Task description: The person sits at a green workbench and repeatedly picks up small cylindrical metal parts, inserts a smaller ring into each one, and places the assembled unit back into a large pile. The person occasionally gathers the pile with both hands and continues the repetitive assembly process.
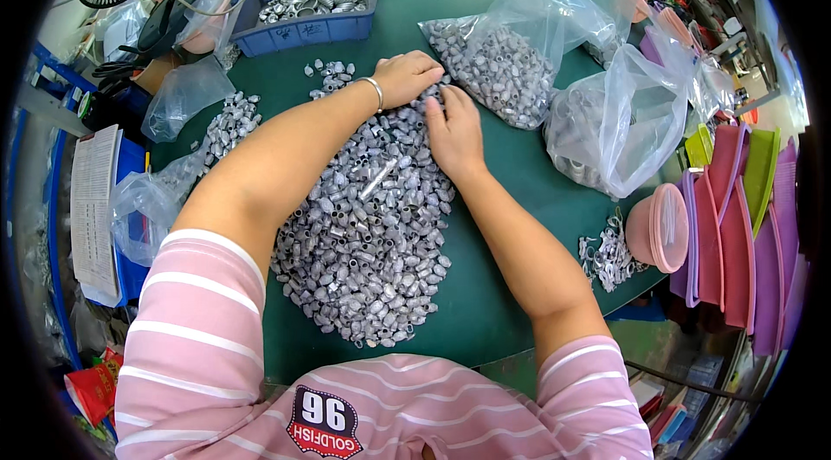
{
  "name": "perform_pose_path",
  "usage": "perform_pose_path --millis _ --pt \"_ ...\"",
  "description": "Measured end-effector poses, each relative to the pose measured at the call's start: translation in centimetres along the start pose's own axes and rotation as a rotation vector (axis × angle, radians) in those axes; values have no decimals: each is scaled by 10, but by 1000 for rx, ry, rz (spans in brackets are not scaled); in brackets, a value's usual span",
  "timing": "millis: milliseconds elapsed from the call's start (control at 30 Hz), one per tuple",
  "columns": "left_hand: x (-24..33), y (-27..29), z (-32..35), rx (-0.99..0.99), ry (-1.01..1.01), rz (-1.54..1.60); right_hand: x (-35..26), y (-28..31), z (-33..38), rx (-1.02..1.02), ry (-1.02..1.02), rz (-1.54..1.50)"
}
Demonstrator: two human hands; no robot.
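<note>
Right now, both your hands meet at the far end of the big pile of small grey metal pieces (372, 239), which spreads toward you across the middle of the green table (511, 278). Your left hand (407, 79), with a silver bracelet (376, 95) at its wrist, reaches over the pile's far edge, fingers bent and pointing right. Your right hand (456, 133) lies at the pile's far right edge, half curled, thumb apart from the fingers — whether either hand grips a piece, you cannot tell from this view. A pale, slim stick (378, 180) lies on top of the pile, nearer you than your hands.

Beyond your left hand stands a blue bin (303, 38) holding shiny metal parts. Just right of your hands, a clear bag (498, 70) full of similar grey pieces rests on the table; another clear bag (615, 118) sits farther right. Near the right edge — beside a pink tub (643, 231) — lies a small heap of silvery parts (611, 254). To the left, a smaller cluster of grey pieces (229, 127) lies beyond your left forearm.
</note>
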State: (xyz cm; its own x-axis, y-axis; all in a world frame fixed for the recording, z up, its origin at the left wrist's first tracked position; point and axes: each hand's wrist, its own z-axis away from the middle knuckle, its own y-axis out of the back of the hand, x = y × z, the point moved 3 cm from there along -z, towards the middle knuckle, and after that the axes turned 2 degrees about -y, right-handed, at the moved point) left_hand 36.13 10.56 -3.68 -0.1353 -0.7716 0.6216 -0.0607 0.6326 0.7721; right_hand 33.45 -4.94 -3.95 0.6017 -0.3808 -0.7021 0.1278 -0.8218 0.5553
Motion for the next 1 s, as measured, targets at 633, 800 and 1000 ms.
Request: perform_pose_path --millis 633,800,1000 --pt "59 55 119 -529 41 816 -64 52 -20 -128 104 -129" --pt "75 62 151 -538 -50 791 13 16 -16 -203 167 37" --pt "68 106 207 25 -195 841 -28 12 13 -565 25 -556"
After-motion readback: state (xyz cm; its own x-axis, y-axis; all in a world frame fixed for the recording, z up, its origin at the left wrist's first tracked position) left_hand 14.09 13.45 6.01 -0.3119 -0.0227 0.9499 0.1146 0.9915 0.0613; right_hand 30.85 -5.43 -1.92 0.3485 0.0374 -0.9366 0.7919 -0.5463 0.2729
